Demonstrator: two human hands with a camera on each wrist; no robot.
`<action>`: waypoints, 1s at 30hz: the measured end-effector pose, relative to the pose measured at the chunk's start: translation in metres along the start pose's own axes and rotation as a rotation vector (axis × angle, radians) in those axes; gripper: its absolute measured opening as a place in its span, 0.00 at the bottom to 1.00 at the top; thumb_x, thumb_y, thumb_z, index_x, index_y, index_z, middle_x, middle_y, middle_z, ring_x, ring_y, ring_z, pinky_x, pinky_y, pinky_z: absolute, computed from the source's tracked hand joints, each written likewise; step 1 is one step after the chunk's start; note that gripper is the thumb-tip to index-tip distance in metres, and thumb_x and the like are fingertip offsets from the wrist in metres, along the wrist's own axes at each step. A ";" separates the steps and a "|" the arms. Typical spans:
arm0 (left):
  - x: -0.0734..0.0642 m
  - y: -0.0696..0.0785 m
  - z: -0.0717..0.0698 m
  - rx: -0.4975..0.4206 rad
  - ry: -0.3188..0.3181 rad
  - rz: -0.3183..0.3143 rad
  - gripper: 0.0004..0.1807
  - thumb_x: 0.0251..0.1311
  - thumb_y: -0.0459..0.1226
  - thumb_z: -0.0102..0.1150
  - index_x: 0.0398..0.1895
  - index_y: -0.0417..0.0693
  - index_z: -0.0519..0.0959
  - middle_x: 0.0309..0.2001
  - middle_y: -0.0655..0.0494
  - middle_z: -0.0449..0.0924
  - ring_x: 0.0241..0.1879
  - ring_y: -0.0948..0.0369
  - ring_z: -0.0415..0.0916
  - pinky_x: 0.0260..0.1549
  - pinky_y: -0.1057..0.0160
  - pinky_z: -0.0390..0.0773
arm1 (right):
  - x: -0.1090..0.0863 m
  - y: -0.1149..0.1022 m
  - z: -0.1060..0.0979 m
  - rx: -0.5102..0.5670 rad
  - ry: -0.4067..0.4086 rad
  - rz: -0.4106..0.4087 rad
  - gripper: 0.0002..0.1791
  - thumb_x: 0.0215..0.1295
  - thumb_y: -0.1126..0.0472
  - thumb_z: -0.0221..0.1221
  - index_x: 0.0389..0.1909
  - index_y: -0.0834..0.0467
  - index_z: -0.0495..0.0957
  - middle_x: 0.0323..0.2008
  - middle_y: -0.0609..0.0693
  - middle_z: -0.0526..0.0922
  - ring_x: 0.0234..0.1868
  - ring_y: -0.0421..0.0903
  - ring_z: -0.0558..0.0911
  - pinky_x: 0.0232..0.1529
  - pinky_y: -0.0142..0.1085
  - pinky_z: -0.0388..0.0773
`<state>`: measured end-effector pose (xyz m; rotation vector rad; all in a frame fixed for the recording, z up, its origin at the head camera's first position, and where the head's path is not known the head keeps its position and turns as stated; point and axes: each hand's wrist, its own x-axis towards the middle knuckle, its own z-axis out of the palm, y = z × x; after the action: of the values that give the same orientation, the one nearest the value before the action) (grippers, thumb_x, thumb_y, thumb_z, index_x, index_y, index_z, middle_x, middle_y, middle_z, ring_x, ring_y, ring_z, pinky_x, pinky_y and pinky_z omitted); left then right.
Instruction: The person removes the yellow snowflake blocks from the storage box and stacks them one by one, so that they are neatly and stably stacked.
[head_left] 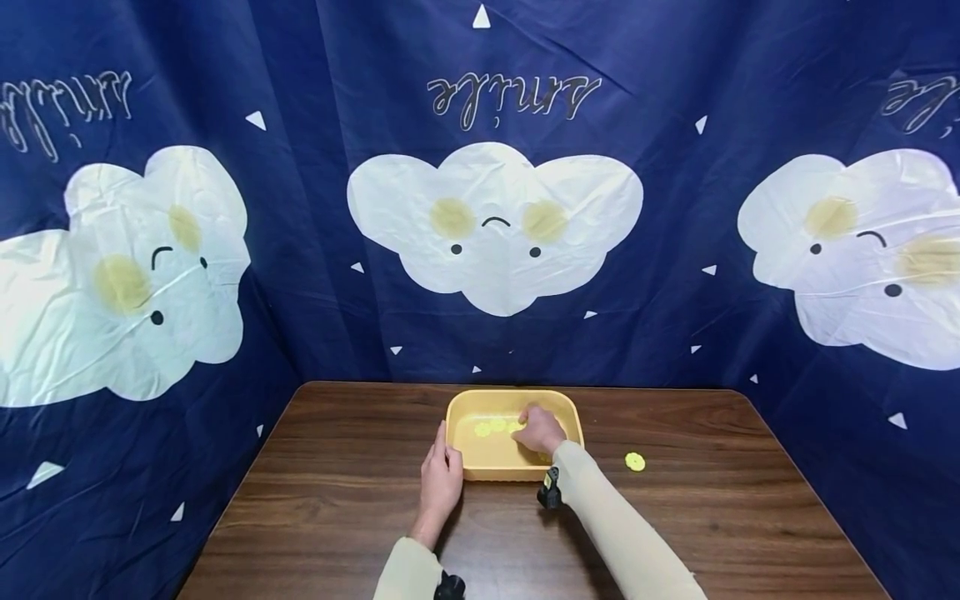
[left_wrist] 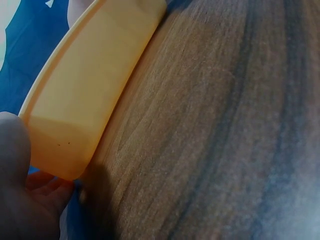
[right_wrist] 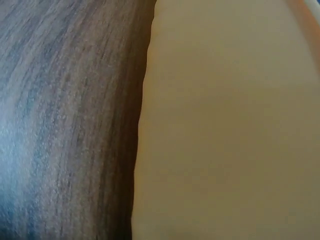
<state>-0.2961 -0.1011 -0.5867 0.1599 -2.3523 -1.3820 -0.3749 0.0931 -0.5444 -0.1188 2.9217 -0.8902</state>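
Note:
A shallow yellow plastic bin (head_left: 487, 474) stands on the wooden table in the head view. My left hand (head_left: 440, 483) holds its near left corner, with the thumb at the rim and the fingers along the outer side wall. The left wrist view shows this hand (left_wrist: 30, 170) at one end of the bin's wall. Over the near wall reaches my right hand (head_left: 542, 430), its bent fingers low inside the bin. Small yellow flower-shaped discs (head_left: 482, 429) lie in a row there, one right at the right fingertips. I cannot tell whether the fingers pinch it.
Another yellow flower-shaped disc (head_left: 635, 462) lies on the table to the right of the bin. Behind the table (head_left: 337, 500) and along both sides hangs a dark blue cloth (head_left: 315, 250) with white clouds. In the right wrist view the bin's outer wall (right_wrist: 225, 125) fills the right side.

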 end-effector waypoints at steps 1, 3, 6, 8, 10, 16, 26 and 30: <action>0.000 0.000 0.000 0.000 0.000 0.004 0.29 0.71 0.31 0.48 0.75 0.41 0.65 0.66 0.35 0.74 0.65 0.42 0.74 0.64 0.43 0.73 | 0.000 -0.001 0.000 0.001 0.001 0.009 0.17 0.55 0.57 0.71 0.42 0.59 0.78 0.39 0.53 0.85 0.34 0.47 0.79 0.39 0.40 0.77; 0.000 0.000 0.000 -0.002 0.001 0.008 0.29 0.71 0.31 0.48 0.75 0.41 0.65 0.66 0.34 0.74 0.65 0.42 0.74 0.64 0.43 0.73 | -0.001 -0.001 0.000 -0.002 0.011 0.009 0.17 0.54 0.58 0.71 0.42 0.58 0.78 0.39 0.52 0.84 0.35 0.47 0.78 0.37 0.40 0.77; 0.000 0.000 0.000 0.001 0.003 0.011 0.29 0.71 0.31 0.48 0.75 0.40 0.65 0.66 0.35 0.74 0.65 0.42 0.74 0.64 0.43 0.73 | -0.001 -0.002 0.000 -0.013 0.027 0.005 0.17 0.52 0.59 0.72 0.41 0.56 0.78 0.39 0.51 0.83 0.35 0.47 0.78 0.35 0.40 0.75; 0.001 0.000 0.001 0.003 0.003 0.010 0.29 0.71 0.31 0.49 0.75 0.40 0.65 0.66 0.35 0.74 0.65 0.42 0.74 0.64 0.44 0.73 | -0.001 -0.003 0.000 -0.020 0.037 -0.002 0.17 0.51 0.60 0.72 0.40 0.56 0.77 0.39 0.50 0.82 0.34 0.48 0.77 0.33 0.40 0.74; 0.001 -0.001 0.001 0.003 0.001 0.008 0.29 0.72 0.32 0.49 0.75 0.41 0.65 0.67 0.35 0.74 0.65 0.42 0.74 0.64 0.44 0.73 | -0.001 -0.003 -0.001 -0.027 0.044 -0.012 0.17 0.51 0.61 0.72 0.40 0.56 0.76 0.38 0.50 0.81 0.33 0.48 0.77 0.32 0.39 0.72; 0.002 -0.001 0.002 0.008 0.008 0.023 0.29 0.71 0.32 0.48 0.75 0.40 0.66 0.66 0.35 0.75 0.64 0.42 0.75 0.63 0.43 0.74 | -0.004 -0.002 -0.003 -0.040 0.048 -0.029 0.15 0.54 0.61 0.70 0.39 0.56 0.75 0.29 0.50 0.78 0.27 0.47 0.74 0.26 0.38 0.67; 0.000 -0.001 0.002 0.000 0.028 0.046 0.30 0.70 0.31 0.47 0.75 0.41 0.66 0.65 0.35 0.75 0.64 0.42 0.75 0.62 0.43 0.75 | -0.013 -0.002 -0.024 0.048 0.080 -0.118 0.13 0.59 0.60 0.70 0.43 0.56 0.80 0.27 0.46 0.81 0.24 0.41 0.77 0.28 0.36 0.74; 0.000 -0.001 0.002 0.002 0.025 0.042 0.30 0.70 0.31 0.47 0.75 0.41 0.66 0.65 0.35 0.75 0.64 0.42 0.75 0.62 0.44 0.74 | -0.020 -0.003 -0.040 0.082 0.124 -0.174 0.10 0.61 0.60 0.68 0.43 0.56 0.83 0.29 0.46 0.84 0.29 0.41 0.79 0.34 0.39 0.78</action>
<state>-0.2973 -0.0997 -0.5885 0.1279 -2.3235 -1.3498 -0.3592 0.1150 -0.5085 -0.3284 3.0194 -1.0781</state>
